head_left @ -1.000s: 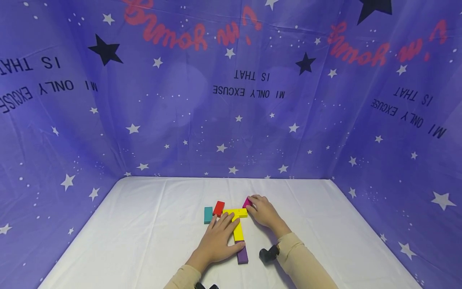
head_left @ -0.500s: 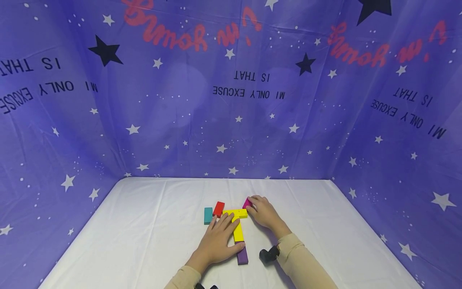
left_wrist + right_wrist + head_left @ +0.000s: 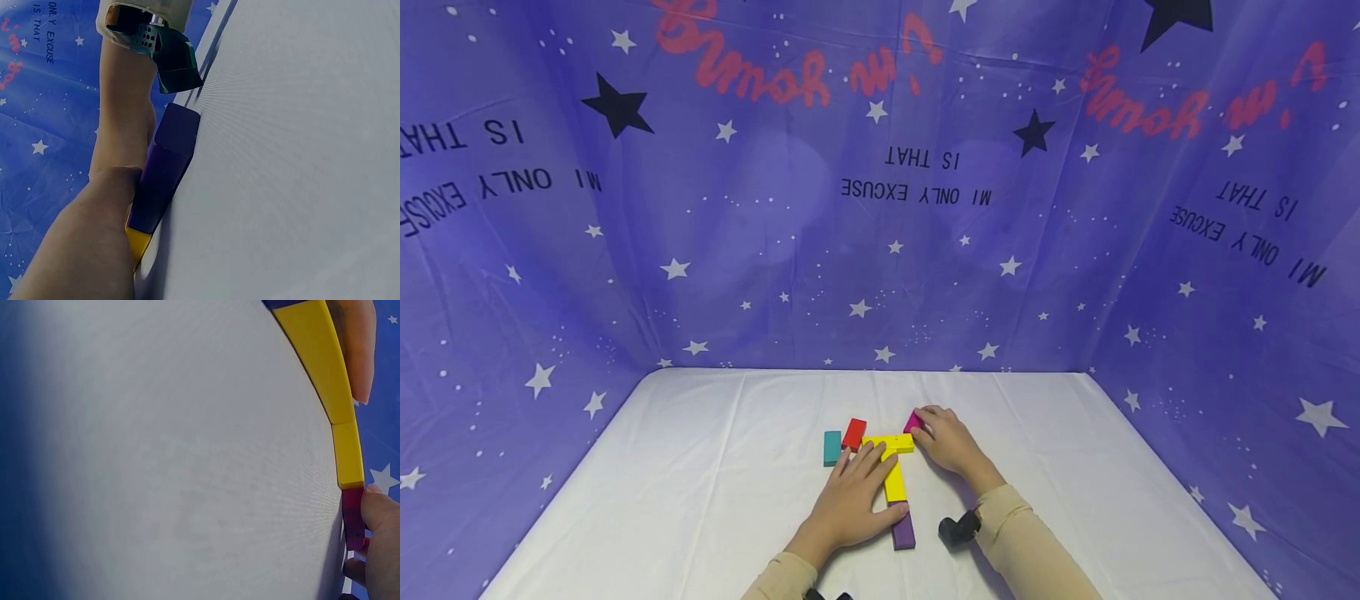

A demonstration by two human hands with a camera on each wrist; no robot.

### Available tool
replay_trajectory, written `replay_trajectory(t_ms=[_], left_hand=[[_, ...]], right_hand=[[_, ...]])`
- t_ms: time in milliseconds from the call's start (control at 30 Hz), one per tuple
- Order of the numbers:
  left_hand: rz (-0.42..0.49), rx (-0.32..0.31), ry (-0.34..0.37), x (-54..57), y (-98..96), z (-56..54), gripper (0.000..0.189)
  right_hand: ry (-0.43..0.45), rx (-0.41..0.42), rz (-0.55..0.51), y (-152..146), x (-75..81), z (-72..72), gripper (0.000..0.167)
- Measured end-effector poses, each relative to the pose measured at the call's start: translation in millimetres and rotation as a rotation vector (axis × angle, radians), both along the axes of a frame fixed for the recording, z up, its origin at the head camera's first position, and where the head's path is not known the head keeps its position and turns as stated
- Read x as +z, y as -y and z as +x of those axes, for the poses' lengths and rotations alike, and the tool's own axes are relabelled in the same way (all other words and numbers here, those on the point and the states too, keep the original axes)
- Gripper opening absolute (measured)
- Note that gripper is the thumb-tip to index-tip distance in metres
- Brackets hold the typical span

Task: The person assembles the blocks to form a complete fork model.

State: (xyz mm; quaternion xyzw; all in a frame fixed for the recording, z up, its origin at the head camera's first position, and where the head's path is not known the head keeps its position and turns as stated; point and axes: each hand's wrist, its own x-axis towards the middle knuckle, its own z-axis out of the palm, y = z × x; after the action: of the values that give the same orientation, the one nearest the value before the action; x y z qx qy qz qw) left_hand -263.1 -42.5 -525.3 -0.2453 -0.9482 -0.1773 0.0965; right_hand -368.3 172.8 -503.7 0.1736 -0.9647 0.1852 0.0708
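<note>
Flat rectangular blocks lie on the white table in the head view. A yellow block (image 3: pixel 901 443) lies crosswise at the top of a lengthwise yellow block (image 3: pixel 896 485), with a purple block (image 3: pixel 904 535) end to end below it. My left hand (image 3: pixel 850 502) rests over them, fingers extended across the yellow blocks and thumb on the purple one. Its palm hides part of the left side. My right hand (image 3: pixel 951 442) pinches a magenta block (image 3: pixel 912 422) at the crosswise block's right end. In the right wrist view, the magenta block (image 3: pixel 353 517) meets the yellow block's end.
Left of the yellow pieces are a tilted red block (image 3: pixel 853 434) and a teal block (image 3: pixel 832 448). The white cloth-covered table (image 3: pixel 1075 458) is enclosed by purple star-printed curtains (image 3: pixel 895 283). A black wrist camera (image 3: pixel 959 529) hangs near the right sleeve.
</note>
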Motion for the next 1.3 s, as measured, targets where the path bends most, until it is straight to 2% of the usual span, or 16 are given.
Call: replay_trajectory(t_ms=[333, 567, 767, 1033, 1300], left_hand=[[-0.004, 0.003, 0.003, -0.9, 0.1, -0.2, 0.079], [0.013, 0.011, 0.016, 2.9, 0.4, 3.0, 0.074], [0.059, 0.050, -0.020, 4.0, 4.8, 2.1, 0.063], [0.075, 0.092, -0.099, 3.0, 18.1, -7.3, 0.057], [0.037, 0.137, -0.164, 11.8, 33.5, -22.7, 0.051]], right_hand=[[0.007, 0.003, -0.002, -0.1, -1.5, -1.0, 0.049], [-0.008, 0.014, -0.003, -1.3, -2.6, -0.8, 0.048], [-0.049, 0.010, 0.006, -1.0, -0.6, 2.2, 0.051], [-0.009, 0.050, -0.004, 1.3, 5.8, 15.3, 0.070], [0.071, 0.074, 0.080, 7.3, 4.8, 28.5, 0.088]])
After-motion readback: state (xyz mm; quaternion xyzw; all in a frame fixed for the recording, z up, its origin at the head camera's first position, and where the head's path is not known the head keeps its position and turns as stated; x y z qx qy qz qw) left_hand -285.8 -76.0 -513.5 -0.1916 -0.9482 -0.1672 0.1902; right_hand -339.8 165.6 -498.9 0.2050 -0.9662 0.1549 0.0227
